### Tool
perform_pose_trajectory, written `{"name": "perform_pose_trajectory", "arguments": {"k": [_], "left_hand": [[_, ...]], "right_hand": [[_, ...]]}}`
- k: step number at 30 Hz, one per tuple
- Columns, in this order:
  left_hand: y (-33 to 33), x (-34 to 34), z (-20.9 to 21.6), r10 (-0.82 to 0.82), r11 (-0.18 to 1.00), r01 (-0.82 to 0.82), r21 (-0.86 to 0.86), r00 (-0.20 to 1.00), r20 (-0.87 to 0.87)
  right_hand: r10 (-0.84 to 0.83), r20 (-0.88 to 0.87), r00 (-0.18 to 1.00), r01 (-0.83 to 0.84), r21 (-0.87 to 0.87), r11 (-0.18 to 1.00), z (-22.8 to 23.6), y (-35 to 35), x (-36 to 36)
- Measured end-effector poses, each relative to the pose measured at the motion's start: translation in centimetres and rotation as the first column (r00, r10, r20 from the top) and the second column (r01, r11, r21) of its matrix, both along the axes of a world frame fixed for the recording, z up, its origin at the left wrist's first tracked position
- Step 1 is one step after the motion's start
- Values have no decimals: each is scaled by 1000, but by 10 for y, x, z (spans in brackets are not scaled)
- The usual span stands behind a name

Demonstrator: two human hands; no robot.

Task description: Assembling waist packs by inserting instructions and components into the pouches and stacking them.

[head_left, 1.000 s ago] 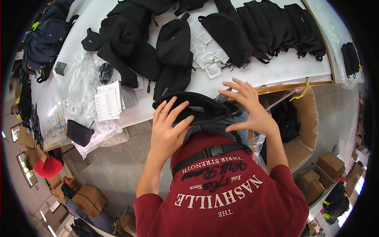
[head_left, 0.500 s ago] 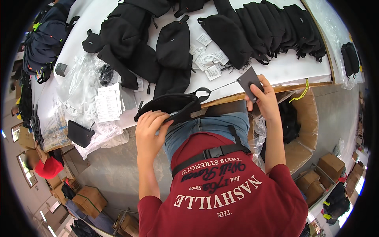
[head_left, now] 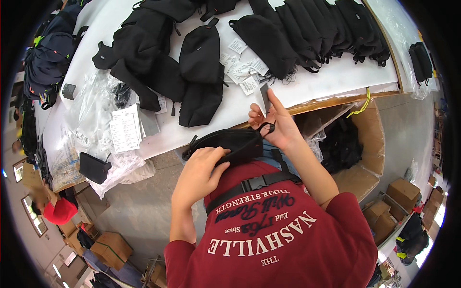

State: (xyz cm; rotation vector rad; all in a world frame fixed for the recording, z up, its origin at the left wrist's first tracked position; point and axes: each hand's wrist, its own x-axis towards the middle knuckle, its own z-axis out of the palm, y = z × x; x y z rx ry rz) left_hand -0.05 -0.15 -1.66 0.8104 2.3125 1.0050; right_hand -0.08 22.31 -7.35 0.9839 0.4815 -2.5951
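"Black pouch [head_left: 242, 146], held between a dark red shirt [head_left: 336, 230] and the white table [head_left: 336, 79]: how far along do we judge the work?"

"Partway. We see its mouth gaping, so we count it as opened and not yet closed. At its near rim, the left hand [head_left: 198, 173] keeps hold, fingers bent over the edge, thumb apart from them."

"And the right hand [head_left: 278, 122]?"

"We find its fingers clamped on a grey-and-white card [head_left: 263, 98], raised above the loop [head_left: 267, 128] at the pouch's right end. The card is outside the pouch; whether anything joins the two, we cannot tell."

"What do we see beyond?"

"Printed sheets [head_left: 124, 128] to the left on the table, then white labels [head_left: 242, 69] scattered near its middle. Loose black pouches [head_left: 199, 53] lie about them; by our reading, those await their turn, though we cannot be sure."

"Farther off?"

"An overlapping row of pouches [head_left: 317, 29] at upper right, orderly enough that we judge it possibly finished. Deep in the room, far left, we spot a co-worker in red [head_left: 61, 211]."
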Motion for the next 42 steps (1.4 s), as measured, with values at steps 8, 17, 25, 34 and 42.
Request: {"name": "perform_pose_trajectory", "arguments": {"k": [8, 17, 25, 34, 42], "left_hand": [[2, 2, 3, -62, 997, 64, -46, 997, 33], [5, 0, 4, -87, 996, 87, -35, 996, 20], [4, 3, 3, -129, 992, 130, 6, 991, -46], [3, 6, 2, -13, 999, 21, 46, 985, -171], [18, 8, 4, 100, 995, -91, 42, 935, -340]], "right_hand": [[40, -110, 993, -5, 298, 955, -14, 10, 1], [92, 37, 995, -99, 373, 922, -24, -6, 7], [152, 132, 980, -199, 518, 832, -10, -30, 14], [119, -81, 990, -11, 781, 624, -12, -3, 4], [892, 114, 438, 389, 870, -302, 71, 15, -8]]}}
